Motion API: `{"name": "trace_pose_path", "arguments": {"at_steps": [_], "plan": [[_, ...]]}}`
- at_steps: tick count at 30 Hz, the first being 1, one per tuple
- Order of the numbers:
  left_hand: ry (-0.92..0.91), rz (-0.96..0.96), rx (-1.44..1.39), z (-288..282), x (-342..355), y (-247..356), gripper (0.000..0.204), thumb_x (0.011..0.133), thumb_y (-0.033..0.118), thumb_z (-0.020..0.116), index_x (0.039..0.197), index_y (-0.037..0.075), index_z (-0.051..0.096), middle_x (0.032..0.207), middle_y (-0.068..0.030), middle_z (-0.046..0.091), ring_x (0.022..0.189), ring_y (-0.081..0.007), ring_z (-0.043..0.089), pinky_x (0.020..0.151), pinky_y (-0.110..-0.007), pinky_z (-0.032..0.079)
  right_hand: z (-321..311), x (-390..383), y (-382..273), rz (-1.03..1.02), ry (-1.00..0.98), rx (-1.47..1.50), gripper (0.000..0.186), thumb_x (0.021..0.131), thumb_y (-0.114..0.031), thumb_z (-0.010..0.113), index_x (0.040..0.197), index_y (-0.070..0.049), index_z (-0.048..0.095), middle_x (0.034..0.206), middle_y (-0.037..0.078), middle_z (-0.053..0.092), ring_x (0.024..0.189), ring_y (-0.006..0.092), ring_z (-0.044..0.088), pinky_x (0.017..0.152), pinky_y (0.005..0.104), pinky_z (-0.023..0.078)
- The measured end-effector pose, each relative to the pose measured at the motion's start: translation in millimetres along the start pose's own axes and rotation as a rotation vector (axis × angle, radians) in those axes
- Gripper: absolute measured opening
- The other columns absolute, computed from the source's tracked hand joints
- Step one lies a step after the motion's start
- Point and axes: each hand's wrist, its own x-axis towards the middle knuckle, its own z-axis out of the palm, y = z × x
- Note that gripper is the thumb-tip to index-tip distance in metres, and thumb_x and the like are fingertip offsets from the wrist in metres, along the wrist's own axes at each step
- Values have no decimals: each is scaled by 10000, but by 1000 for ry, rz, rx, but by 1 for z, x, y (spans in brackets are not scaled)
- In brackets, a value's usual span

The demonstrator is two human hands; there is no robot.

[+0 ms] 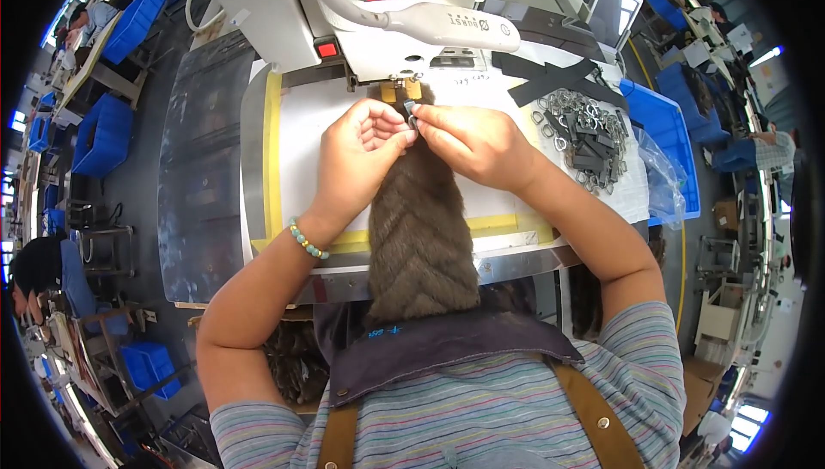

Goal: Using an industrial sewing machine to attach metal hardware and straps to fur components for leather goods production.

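A long brown fur piece [423, 241] runs from my lap up onto the machine's work surface, its narrow end under the head of a white sewing machine [382, 46]. At that end, just below a brass-coloured clamp [401, 91], sits a short dark strap tab with a metal ring [412, 115]. My right hand [481, 144] is closed, thumb and forefinger pinching the tab from the right. From the left, my left hand [361, 147] is closed too, its thumb and fingertips at the ring's lower side. The fingers partly hide the ring.
A pile of metal D-rings and dark strap tabs [589, 138] lies on the right, with dark strips [559, 80] behind it. Beyond stands a blue bin [679, 151] with a clear plastic bag [663, 178]. Yellow tape [271, 159] edges the white work surface.
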Motion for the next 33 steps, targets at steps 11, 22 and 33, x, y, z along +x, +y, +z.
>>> {"name": "trace_pose_path", "arguments": {"at_steps": [11, 22, 33], "plan": [[-3, 493, 871, -17, 11, 10, 249, 855, 71, 783, 1095, 16, 740, 1100, -130, 740, 1061, -346, 639, 936, -450, 539, 28, 1, 20, 0, -117, -116, 136, 870, -79, 727, 986, -10, 746, 1110, 113, 777, 903, 226, 776, 762, 331, 651], [-51, 519, 876, -17, 11, 8, 179, 849, 66, 788, 1009, 0, 741, 1056, -119, 734, 998, -337, 650, 902, -439, 546, 34, 4, 14, 143, -117, -101, 130, 819, -106, 744, 922, -41, 699, 1025, 80, 772, 868, 229, 772, 741, 341, 634], [-80, 491, 913, -14, 7, 16, 127, 862, 54, 788, 959, -15, 745, 989, -112, 742, 949, -318, 668, 848, -416, 547, 36, 5, 12, 195, -94, -108, 140, 826, -120, 744, 944, -55, 706, 1066, 83, 785, 949, 233, 776, 800, 356, 633]]}}
